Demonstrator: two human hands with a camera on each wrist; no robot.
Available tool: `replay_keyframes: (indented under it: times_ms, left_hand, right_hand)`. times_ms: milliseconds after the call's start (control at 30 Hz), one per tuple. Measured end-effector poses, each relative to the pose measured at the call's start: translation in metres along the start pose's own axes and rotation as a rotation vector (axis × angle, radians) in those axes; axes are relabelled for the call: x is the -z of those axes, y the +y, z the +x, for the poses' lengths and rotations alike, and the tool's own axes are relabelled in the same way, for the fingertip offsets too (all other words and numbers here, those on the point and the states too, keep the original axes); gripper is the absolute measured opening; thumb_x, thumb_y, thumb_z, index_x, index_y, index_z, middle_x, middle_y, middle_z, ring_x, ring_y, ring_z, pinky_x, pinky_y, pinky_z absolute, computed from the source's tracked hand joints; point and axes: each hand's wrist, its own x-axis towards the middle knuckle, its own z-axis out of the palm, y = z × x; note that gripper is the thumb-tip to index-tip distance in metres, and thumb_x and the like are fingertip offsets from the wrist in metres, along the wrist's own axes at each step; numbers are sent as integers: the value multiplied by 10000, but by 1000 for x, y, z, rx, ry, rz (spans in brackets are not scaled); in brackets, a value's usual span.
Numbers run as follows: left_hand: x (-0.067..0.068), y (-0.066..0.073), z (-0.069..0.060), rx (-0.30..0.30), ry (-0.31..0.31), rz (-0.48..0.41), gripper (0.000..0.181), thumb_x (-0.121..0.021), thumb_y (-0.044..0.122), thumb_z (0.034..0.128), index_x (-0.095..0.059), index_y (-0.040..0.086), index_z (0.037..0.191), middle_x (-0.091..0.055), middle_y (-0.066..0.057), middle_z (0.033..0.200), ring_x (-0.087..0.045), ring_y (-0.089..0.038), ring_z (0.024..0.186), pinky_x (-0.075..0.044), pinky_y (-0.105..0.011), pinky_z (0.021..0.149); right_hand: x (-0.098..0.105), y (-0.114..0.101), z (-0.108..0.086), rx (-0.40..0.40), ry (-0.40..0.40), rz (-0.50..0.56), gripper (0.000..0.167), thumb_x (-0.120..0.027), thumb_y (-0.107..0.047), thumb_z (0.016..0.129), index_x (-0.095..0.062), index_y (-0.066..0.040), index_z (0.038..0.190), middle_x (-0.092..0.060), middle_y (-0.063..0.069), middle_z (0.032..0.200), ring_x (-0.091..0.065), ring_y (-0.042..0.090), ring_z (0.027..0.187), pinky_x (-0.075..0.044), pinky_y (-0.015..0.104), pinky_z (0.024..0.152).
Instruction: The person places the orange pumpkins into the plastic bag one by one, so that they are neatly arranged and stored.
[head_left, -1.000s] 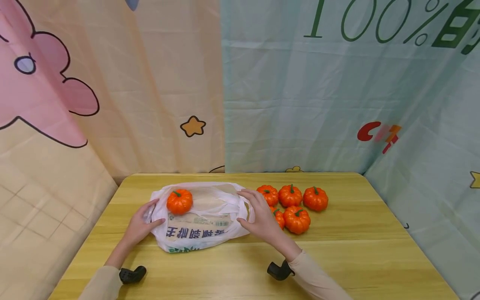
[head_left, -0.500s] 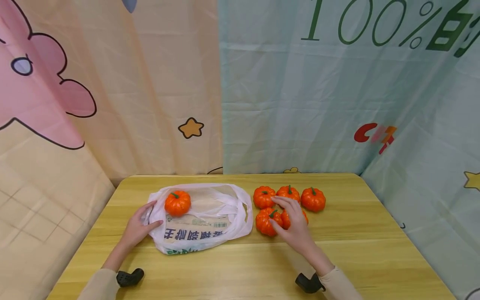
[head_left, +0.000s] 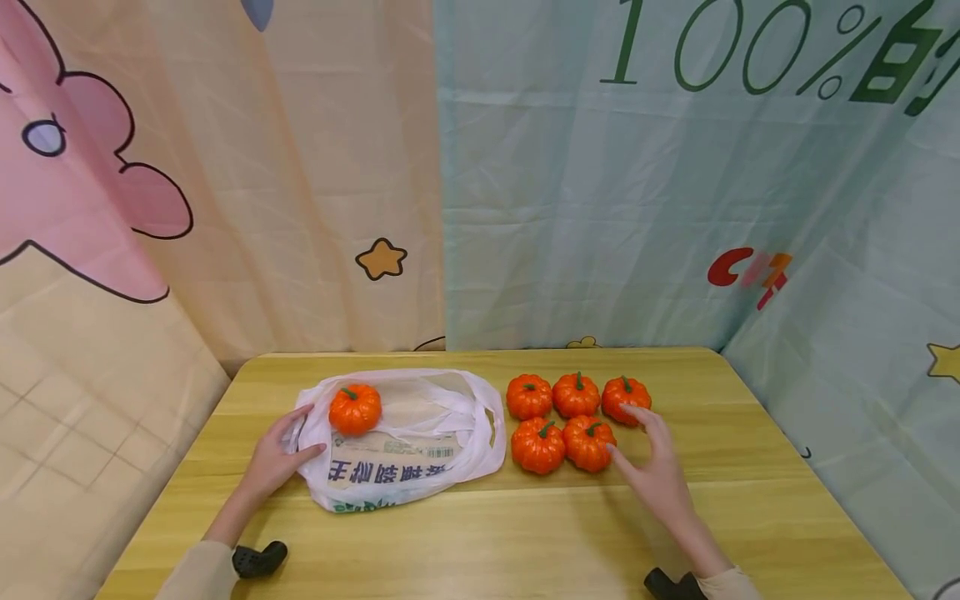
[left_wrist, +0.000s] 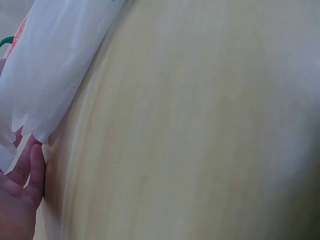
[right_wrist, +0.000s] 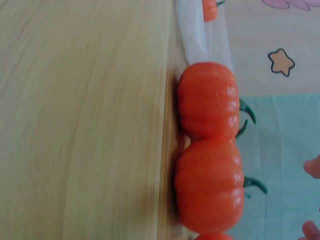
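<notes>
A white plastic bag (head_left: pixel 480 454) lies on its side on the table, its mouth spread. One small orange pumpkin (head_left: pixel 356 409) rests on it near the left end. My left hand (head_left: pixel 272 454) holds the bag's left edge between thumb and fingers; in the left wrist view, fingers (left_wrist: pixel 36 167) meet the plastic. To the right of the bag sit several more small pumpkins (head_left: pixel 538 446) in two rows. My right hand (head_left: pixel 660 475), thumb and fingers apart, reaches to the back right pumpkin (head_left: pixel 626 400); whether the fingertips touch it is unclear. Its fingertips show at the right wrist view's edge.
The wooden table (head_left: pixel 480 550) bears everything. Printed curtains (head_left: pixel 337 208) stand behind and beside it. Black wrist mounts (head_left: pixel 259 559) sit on both wrists. A front pumpkin (right_wrist: pixel 209 185) and another touch each other in the right wrist view.
My right hand has let go of the bag's right side and moved right, over the pumpkins, to the rightmost ones. My left hand has stayed at the bag.
</notes>
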Motion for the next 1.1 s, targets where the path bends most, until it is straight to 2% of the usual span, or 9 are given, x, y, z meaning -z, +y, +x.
replay_keyframes:
  times_ms: [100, 267, 333, 433, 533, 667, 767, 933, 1100]
  left_hand:
    - [0, 1, -1, 7, -1, 0, 740, -718, 258, 851, -355, 12, 1448, -292, -314, 1497, -244, -518, 1372, -199, -694, 1094]
    - [-1, 0, 0, -11, 10, -3, 724, -719, 243, 849, -370, 6, 1438, -304, -316, 1490, -255, -519, 1367, -205, -688, 1094]
    - [-2, -1, 0, -22, 14, -8, 720, -722, 232, 846, -375, 0, 1433, -311, -318, 1486, -259, -521, 1364, -208, -687, 1093]
    - [-2, -1, 0, -33, 18, -11, 717, -724, 221, 842, -379, -7, 1427, -315, -322, 1482, -261, -524, 1363, -211, -687, 1091]
    - [-2, -2, 0, -33, 16, -9, 718, -724, 228, 842, -378, -1, 1429, -309, -320, 1487, -255, -526, 1366, -208, -690, 1091]
    - [-2, -2, -1, -22, 11, -4, 721, -721, 240, 847, -373, 13, 1437, -301, -312, 1495, -252, -520, 1369, -205, -691, 1092]
    - [-2, -3, -1, -21, 14, 3, 720, -724, 238, 845, -377, 18, 1436, -309, -307, 1492, -261, -512, 1366, -209, -686, 1094]
    - [-3, -5, -1, -46, 26, 13, 709, -730, 223, 838, -394, 8, 1424, -340, -312, 1465, -293, -506, 1345, -220, -685, 1087]
    - [-3, -5, 0, -51, 32, 13, 703, -729, 222, 839, -398, 11, 1422, -351, -310, 1456, -303, -502, 1336, -221, -692, 1081]
  right_hand:
    - [7, 6, -2, -88, 20, 3, 645, -763, 149, 651, -544, 61, 1252, -566, 198, 1174, -469, 61, 1087, -330, 49, 944]
    - [17, 15, -2, -328, 42, 51, 604, -750, 111, 716, -512, 55, 1269, -535, -167, 1188, -486, -31, 1076, -377, 49, 907]
    - [21, 11, 3, -411, 57, 80, 599, -740, 108, 734, -502, 58, 1281, -499, -262, 1159, -492, -66, 1052, -399, 53, 886]
    - [22, 19, 6, -491, 81, 104, 599, -735, 95, 751, -496, 52, 1299, -494, -280, 1126, -497, -84, 1026, -412, 54, 867]
    - [22, 31, 7, -559, 82, 101, 598, -733, 52, 777, -486, 30, 1322, -482, -285, 1119, -508, -44, 1028, -404, 37, 860]
    - [19, 47, 8, -615, 69, 79, 608, -744, -13, 795, -474, -11, 1340, -466, -268, 1143, -504, 35, 1068, -381, 19, 859]
    - [15, 52, 11, -633, 52, 66, 616, -746, -48, 806, -464, -21, 1353, -496, -142, 1215, -486, 116, 1122, -372, 52, 893]
    - [10, 61, 17, -641, 25, 64, 647, -745, -80, 818, -434, -9, 1380, -478, 147, 1351, -437, 244, 1229, -370, 272, 1004]
    - [5, 73, 20, -651, -10, 69, 694, -753, -106, 815, -398, -9, 1404, -429, 214, 1410, -394, 341, 1291, -338, 438, 1045]
